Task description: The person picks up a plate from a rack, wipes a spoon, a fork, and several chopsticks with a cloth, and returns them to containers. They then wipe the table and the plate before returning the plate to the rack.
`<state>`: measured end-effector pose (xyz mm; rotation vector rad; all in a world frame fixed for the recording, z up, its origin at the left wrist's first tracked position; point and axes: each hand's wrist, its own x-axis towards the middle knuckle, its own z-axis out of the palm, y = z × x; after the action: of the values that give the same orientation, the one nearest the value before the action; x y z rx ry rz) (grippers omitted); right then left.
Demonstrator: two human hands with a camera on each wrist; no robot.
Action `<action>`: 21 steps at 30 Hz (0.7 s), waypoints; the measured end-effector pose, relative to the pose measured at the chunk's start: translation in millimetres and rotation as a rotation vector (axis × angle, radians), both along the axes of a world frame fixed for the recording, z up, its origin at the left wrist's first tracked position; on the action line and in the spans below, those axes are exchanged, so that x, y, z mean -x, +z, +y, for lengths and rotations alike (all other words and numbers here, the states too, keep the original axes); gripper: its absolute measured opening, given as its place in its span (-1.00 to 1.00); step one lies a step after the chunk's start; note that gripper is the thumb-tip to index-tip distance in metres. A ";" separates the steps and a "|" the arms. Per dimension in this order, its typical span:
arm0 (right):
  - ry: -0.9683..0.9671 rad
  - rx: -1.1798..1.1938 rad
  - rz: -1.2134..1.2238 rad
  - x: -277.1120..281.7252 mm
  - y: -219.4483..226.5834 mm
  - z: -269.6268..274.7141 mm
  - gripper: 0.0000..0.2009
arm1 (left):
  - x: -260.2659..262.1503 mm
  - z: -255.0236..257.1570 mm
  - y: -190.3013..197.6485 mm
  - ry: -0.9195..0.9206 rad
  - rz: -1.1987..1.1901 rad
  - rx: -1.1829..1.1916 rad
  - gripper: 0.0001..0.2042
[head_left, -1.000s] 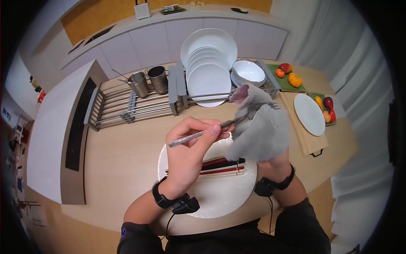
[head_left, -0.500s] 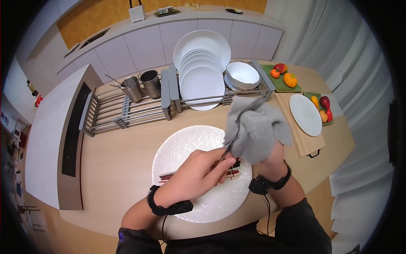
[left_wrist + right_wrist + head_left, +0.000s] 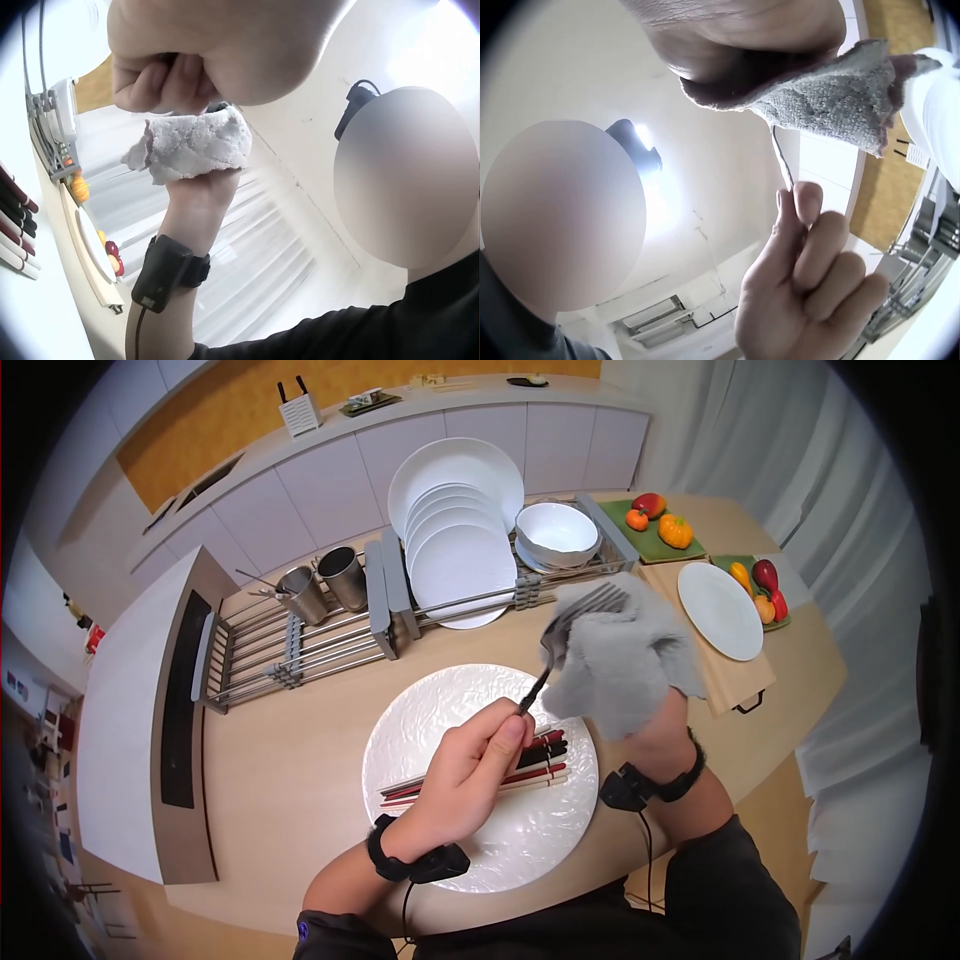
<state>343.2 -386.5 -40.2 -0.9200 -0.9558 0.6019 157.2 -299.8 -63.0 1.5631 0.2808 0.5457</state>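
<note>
In the head view my left hand (image 3: 468, 775) grips a dark metal fork (image 3: 548, 650) by its handle, over the large white textured plate (image 3: 430, 700). The fork's tines lie against a grey cloth (image 3: 620, 675), facing up. That cloth covers the fingers of my right hand (image 3: 658, 738); only the heel of the hand and the wrist show. In the right wrist view the cloth (image 3: 832, 101) folds round the right hand, and the fork handle (image 3: 781, 159) runs from it into the left fist. Red, black and cream chopsticks (image 3: 540, 770) lie on the plate below.
A metal dish rack (image 3: 300, 670) stands behind the plate, with steel cups (image 3: 343, 578), upright white plates (image 3: 462, 570) and white bowls (image 3: 558, 532). To the right are a wooden board (image 3: 715, 680) bearing an oval plate (image 3: 720, 610), and green trays (image 3: 650, 540) of produce.
My left hand first lowered, then shifted slightly right, and the fork turned from nearly level to pointing up, its tines now in sight. The cloth has been rearranged round it. The head view shifted slightly.
</note>
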 end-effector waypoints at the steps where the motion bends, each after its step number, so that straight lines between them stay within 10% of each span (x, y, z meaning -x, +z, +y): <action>1: -0.027 0.014 -0.071 -2.7 7.0 -1.7 -0.63 | -0.3 -0.4 1.6 0.011 0.011 -0.030 -0.66; 14: -0.004 -0.039 0.036 6.4 -10.3 15.0 -0.69 | 1.2 1.0 -2.4 0.086 0.023 -0.081 -0.66; 21: -0.260 -0.012 -0.354 -16.8 12.9 3.4 -0.73 | 0.3 0.7 -2.9 0.078 0.049 -0.112 -0.65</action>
<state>360.0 -383.1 -27.3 -1.1415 -1.1293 0.2142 156.9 -299.1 -65.9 1.6811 0.3545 0.5928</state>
